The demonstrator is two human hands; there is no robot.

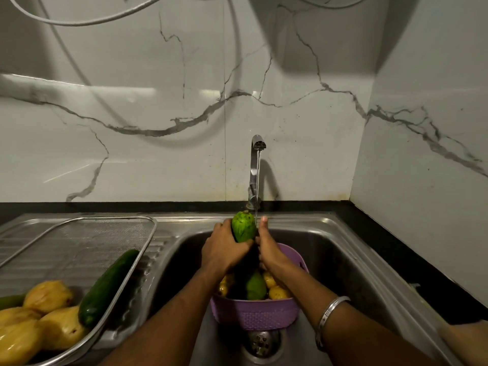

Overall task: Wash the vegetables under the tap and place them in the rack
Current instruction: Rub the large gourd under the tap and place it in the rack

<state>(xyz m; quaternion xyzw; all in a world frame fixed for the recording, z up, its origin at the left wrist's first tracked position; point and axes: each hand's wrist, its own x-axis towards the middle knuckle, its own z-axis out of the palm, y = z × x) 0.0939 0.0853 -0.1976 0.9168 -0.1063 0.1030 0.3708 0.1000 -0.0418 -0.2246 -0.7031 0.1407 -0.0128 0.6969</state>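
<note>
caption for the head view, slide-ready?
Both hands hold a green cucumber under the running tap, above a purple basket.

White marble-look wall with grey veins — black counter edge below, dimly lit.

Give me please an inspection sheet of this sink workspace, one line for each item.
Surface: stainless steel sink with ribbed drainboard.
Job's things: chrome tap running; light green cucumber held under it; purple plastic basket with unwashed vegetables; wire mesh rack holding dark green cucumber and yellow vegetables.
Clutter: nothing seen.
Grippers: left hand grips the light green cucumber; right hand touches it, grip unclear.
Cables: white cord hanging above.
Surroundings: marble-patterned wall tiles; black counter.
</note>
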